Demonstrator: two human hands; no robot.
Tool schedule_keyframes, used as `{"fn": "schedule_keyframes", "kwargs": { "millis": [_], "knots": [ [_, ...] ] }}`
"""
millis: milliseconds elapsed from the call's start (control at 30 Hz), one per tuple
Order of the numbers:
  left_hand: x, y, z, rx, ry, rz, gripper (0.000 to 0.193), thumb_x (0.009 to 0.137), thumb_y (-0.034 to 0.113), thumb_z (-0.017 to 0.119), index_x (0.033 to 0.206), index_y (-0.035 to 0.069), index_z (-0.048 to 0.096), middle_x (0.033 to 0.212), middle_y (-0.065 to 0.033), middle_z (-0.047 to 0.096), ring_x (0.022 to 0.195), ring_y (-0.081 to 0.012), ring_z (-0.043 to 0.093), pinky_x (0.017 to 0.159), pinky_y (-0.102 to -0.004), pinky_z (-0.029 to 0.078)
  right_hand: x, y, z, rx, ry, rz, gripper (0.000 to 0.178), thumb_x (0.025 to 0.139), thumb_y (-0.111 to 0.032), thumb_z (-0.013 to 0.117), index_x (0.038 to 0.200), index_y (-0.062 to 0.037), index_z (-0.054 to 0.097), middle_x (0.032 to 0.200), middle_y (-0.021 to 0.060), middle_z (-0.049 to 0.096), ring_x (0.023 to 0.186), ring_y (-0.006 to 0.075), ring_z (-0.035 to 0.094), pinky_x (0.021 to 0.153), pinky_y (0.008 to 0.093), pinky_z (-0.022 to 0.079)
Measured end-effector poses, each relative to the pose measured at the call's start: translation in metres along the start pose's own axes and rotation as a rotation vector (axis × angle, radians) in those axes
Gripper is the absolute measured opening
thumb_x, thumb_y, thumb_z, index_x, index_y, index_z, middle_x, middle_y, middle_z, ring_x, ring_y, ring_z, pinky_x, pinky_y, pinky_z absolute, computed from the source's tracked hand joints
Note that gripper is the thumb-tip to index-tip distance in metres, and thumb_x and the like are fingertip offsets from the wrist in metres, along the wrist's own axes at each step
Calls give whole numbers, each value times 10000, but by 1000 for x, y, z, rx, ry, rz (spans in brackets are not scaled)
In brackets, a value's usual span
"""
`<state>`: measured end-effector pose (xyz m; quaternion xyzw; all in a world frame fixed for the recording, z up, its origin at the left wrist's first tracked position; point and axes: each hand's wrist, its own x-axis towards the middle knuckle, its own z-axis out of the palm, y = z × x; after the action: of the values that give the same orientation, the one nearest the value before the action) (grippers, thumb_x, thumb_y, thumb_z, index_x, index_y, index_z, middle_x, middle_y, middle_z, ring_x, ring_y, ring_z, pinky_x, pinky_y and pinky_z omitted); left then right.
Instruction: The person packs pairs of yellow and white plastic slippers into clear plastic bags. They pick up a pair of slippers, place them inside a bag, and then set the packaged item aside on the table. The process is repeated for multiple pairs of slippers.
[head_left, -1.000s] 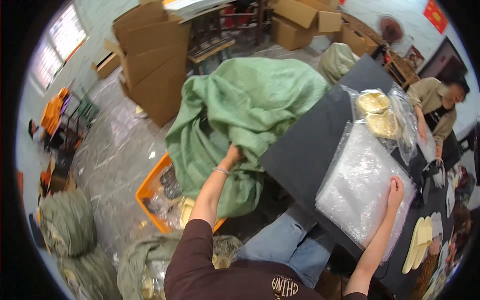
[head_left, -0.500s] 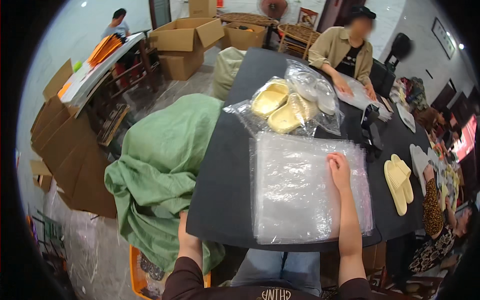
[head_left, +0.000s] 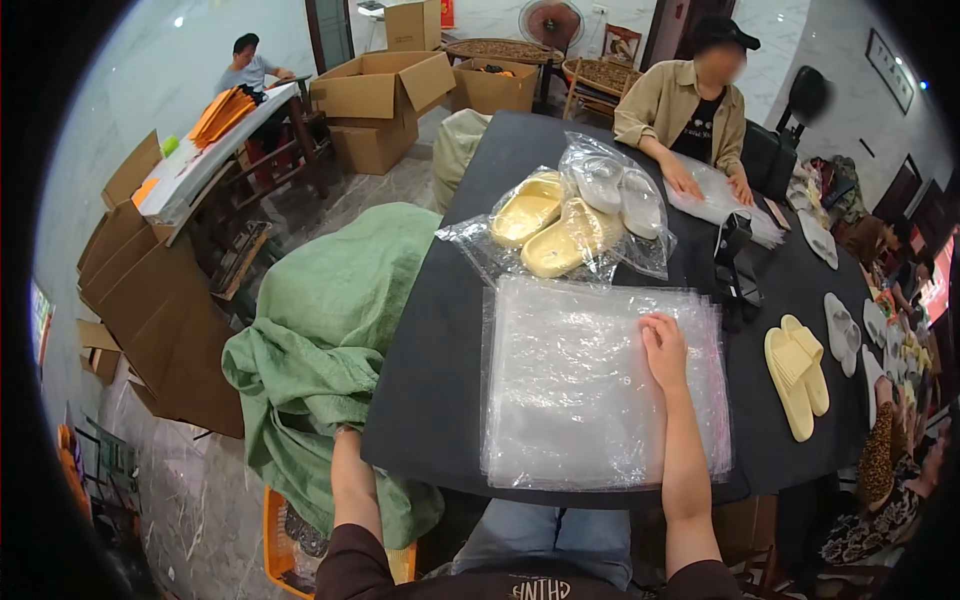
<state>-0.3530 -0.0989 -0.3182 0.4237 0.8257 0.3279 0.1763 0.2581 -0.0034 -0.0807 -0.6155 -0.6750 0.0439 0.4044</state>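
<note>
A flat stack of clear plastic bags lies on the near part of the dark table. My right hand rests on its right side with the fingers curled; whether a layer of film is between them does not show. Lower left, beside the table corner, my left hand is against a green cloth sack, its fingers hidden. Beyond the stack are yellow slippers and grey slippers in clear bags. A loose yellow pair lies on the right.
A black stand is right of the bagged slippers. Across the table, a person's hands rest on more clear bags. Grey slippers lie near the right edge. An orange basket is below left; cardboard boxes stand behind.
The view has shifted slightly. My left hand has moved a little left against the green sack. At the right, another person's hand has drawn back from the grey slippers.
</note>
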Motion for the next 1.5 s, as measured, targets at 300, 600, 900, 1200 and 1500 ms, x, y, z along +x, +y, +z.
{"fn": "schedule_keyframes", "kwargs": {
  "millis": [300, 600, 900, 1200, 1500],
  "knots": [
    [-38, 31, -96, -1137, 409, -101, 368, 860, 172, 606, 1199, 46, 539, 1156, -109, 602, 1046, -234, 577, 898, -370, 460, 3, 4, 11, 3, -32, -91, 170, 860, -156, 560, 968, -85, 671, 1119, 90, 601, 1055, 274, 559, 916, 369, 432],
    [-155, 59, -227, -1061, 211, -172, 129, 857, 194, 648, 956, 134, 590, 940, 6, 618, 897, -119, 573, 790, -396, 484, 5, 19, 9, 8, -77, -43, 210, 871, -180, 553, 1028, -100, 668, 1190, 86, 586, 1088, 272, 552, 933, 383, 425],
    [-197, 157, -312, -1225, 169, 123, 118, 850, 165, 632, 939, 107, 581, 1078, -36, 611, 1179, -250, 526, 886, -526, 475, 14, 28, 9, 388, 15, 180, 242, 914, -167, 544, 1085, -34, 651, 1045, 101, 666, 947, 195, 624, 843, 289, 467],
    [-239, 388, -376, -1217, -593, 864, 241, 857, 135, 544, 1077, 64, 612, 1175, -98, 562, 1303, -447, 348, 958, -603, 421, 21, -34, -17, 558, 58, 18, 380, 884, -197, 626, 1230, -51, 562, 1180, 74, 618, 1043, 190, 586, 901, 349, 431],
    [-149, 574, -270, -1528, -1521, 444, 245, 825, 94, 534, 904, -136, 569, 1123, -273, 589, 986, -361, 621, 778, -362, 588, 6, -119, -82, 1400, -573, -73, 1187, 606, -425, 846, 1488, -81, 129, 1530, 105, 183, 1407, 229, 190, 1126, 377, 205]
  ]
}}
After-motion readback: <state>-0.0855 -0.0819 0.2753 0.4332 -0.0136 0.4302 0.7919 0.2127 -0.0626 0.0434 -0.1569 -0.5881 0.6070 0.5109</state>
